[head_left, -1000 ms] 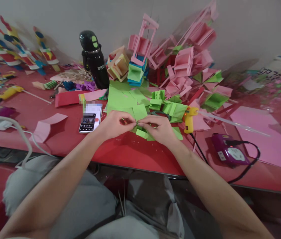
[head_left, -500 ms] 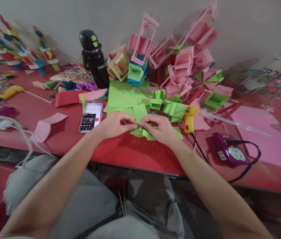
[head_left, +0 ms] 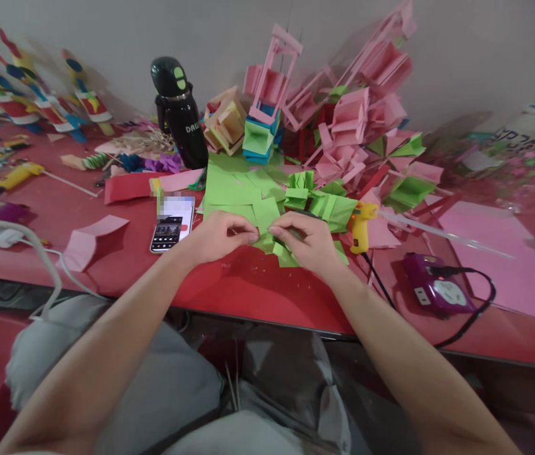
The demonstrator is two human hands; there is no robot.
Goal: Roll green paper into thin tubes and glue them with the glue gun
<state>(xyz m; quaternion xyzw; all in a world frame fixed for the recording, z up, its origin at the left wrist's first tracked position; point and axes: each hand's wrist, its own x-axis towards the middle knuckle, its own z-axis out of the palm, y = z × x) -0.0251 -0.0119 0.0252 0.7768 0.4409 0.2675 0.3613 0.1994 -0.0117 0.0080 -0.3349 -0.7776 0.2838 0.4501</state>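
— Where is the folded green paper (head_left: 277, 248)?
— On the red table (head_left: 248, 287) near its front edge. Your left hand (head_left: 217, 235) and right hand (head_left: 312, 243) both pinch it shut between fingertips.
— What's beside you?
— Phone (head_left: 172, 224) just left, glue gun (head_left: 360, 226) just right.

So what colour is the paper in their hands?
The paper is light green, seen best in the head view.

Folded green paper piece (head_left: 277, 246): small, lime green, creased into several angular flaps. Lies low over the red tabletop (head_left: 248, 284) near its front edge, partly hidden; exact fold shape unclear.
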